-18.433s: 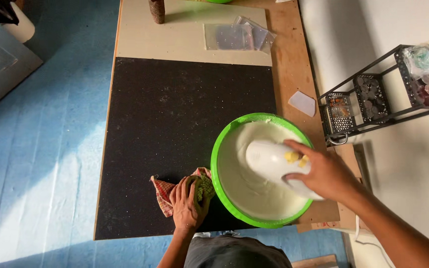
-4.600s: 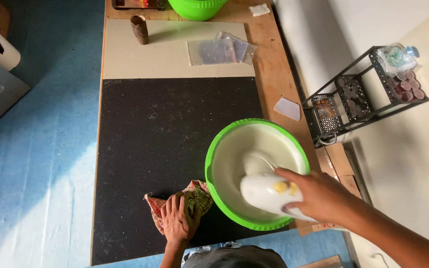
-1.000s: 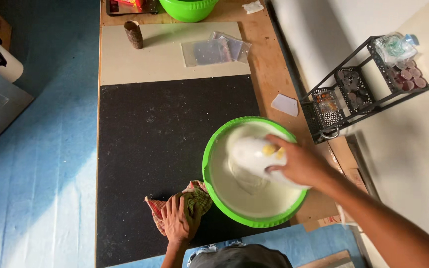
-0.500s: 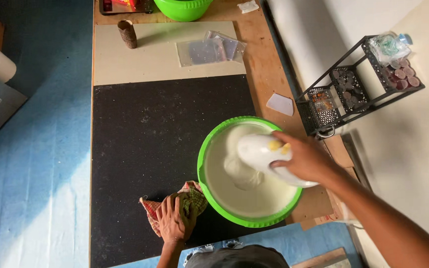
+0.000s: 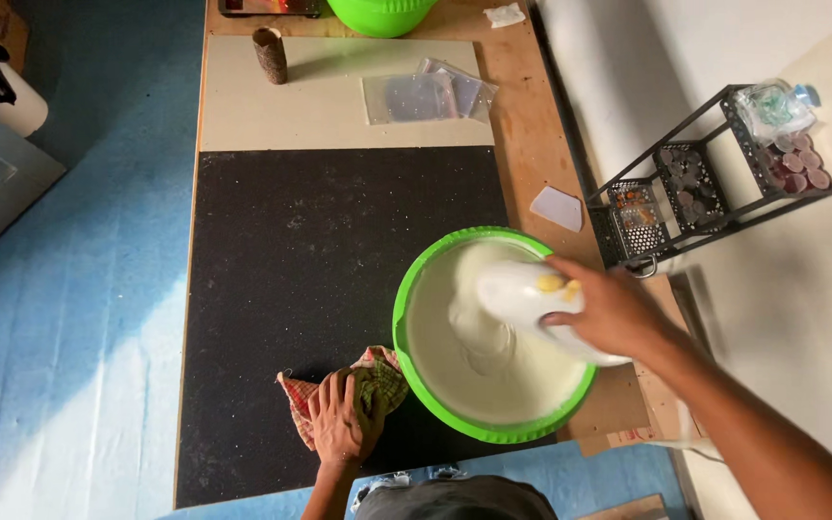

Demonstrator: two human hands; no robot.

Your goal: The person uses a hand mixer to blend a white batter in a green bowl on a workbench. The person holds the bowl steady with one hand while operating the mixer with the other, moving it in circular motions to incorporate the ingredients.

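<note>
Wood table (image 5: 532,144) w/ black mat (image 5: 320,279)

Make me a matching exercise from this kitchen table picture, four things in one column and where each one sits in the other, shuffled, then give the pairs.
Things
1. checked cloth
2. white hand mixer
3. brown cylinder
4. clear plastic bags

Places
A. standing upright on the beige board, far left
B. under the left hand, beside the green bowl
C. lying flat on the beige board, far right
D. in the right hand, over the pale batter

Pairs: 1-B, 2-D, 3-A, 4-C
</note>
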